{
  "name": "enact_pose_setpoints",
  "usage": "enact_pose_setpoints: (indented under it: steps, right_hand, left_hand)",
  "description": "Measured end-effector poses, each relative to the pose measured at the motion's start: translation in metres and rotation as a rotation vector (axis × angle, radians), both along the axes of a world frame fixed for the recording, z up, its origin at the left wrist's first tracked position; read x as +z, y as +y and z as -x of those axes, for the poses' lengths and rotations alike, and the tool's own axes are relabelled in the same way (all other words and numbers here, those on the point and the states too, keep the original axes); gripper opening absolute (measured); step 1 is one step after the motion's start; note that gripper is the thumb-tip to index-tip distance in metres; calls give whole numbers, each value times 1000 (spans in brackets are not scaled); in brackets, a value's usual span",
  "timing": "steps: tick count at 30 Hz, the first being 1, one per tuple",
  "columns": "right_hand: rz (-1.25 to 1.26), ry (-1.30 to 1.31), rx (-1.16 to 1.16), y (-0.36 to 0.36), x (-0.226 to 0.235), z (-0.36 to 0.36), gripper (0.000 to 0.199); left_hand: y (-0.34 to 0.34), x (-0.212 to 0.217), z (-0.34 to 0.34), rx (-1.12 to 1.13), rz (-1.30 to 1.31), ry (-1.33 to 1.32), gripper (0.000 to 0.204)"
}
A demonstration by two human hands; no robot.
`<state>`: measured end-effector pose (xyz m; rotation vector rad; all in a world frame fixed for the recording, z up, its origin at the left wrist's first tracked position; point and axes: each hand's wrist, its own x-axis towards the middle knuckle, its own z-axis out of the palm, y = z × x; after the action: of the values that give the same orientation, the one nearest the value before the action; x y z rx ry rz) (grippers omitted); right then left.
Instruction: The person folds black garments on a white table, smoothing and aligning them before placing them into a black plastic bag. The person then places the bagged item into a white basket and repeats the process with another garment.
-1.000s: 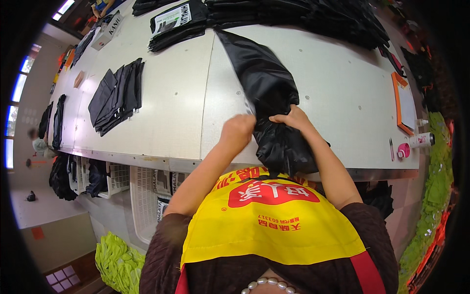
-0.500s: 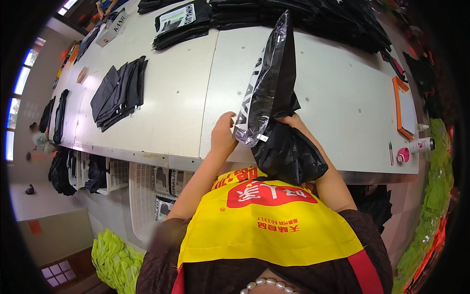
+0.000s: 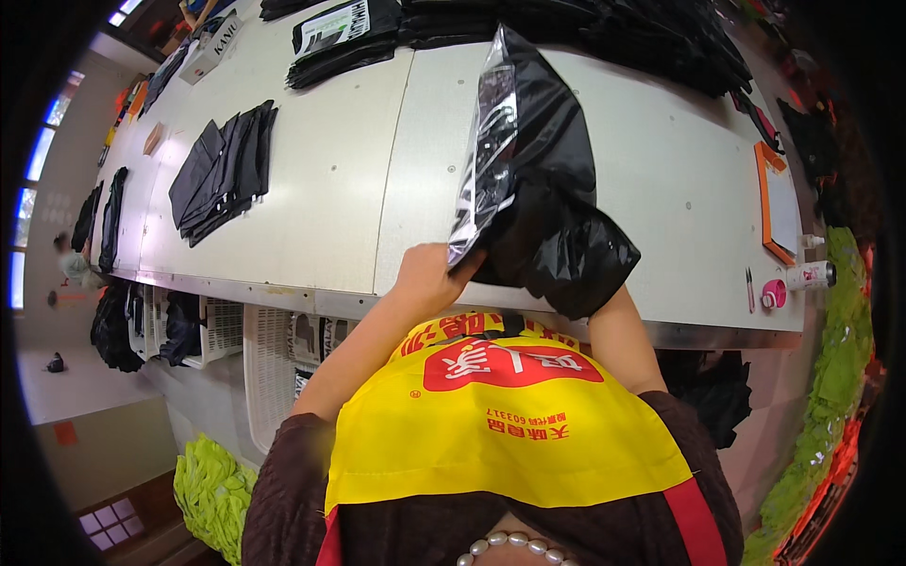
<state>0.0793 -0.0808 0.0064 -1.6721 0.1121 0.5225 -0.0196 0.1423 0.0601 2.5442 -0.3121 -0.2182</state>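
Note:
Held tilted above the table's near edge is a black plastic bag with a shiny, glossy strip along its left side. My left hand is closed on the bag's lower left corner, the fingers partly behind the plastic. The bag's loose, crumpled black lower part bulges to the right and drapes over my right hand. Only the right forearm shows there, so the right fingers are hidden. Whatever the bag holds cannot be made out.
The long white table carries folded black garments at left and packed black bags at the back. An orange-edged clipboard, pink cap and white bottle lie right. White baskets stand below; yellow-green cloth is at lower left.
The bag has turned, so its printed clear face now shows only as a narrow glossy strip. My left hand has moved slightly lower; my right hand has gone out of sight behind the plastic.

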Motion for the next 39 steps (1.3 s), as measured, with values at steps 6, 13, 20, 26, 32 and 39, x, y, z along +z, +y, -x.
enact_pose_setpoints:
  steps: [6,13,20,26,32,39]
  right_hand:
    - [524,-151,183,1,8,-44,48]
    - [839,-232,503,3,39,-63,48]
    - [791,-983,363,17,78,71,80]
    - [715,-1042,265,41,27,31,74]
    - [789,-1343,275,73,-16,-9,64]
    - [972,-1133,339,66,10,30,94]
  left_hand:
    - [-56,-54,-20,-276,185,-244,24]
    - [-71,-101,-42,-25,535,485,28]
    - [-47,-96,-65,49,559,450,21]
    - [-44,-105,-56,-18,533,51,48]
    - [-41,-124,-55,-224,225,117,33]
    - [-38,-154,-43,-28,611,182,22]
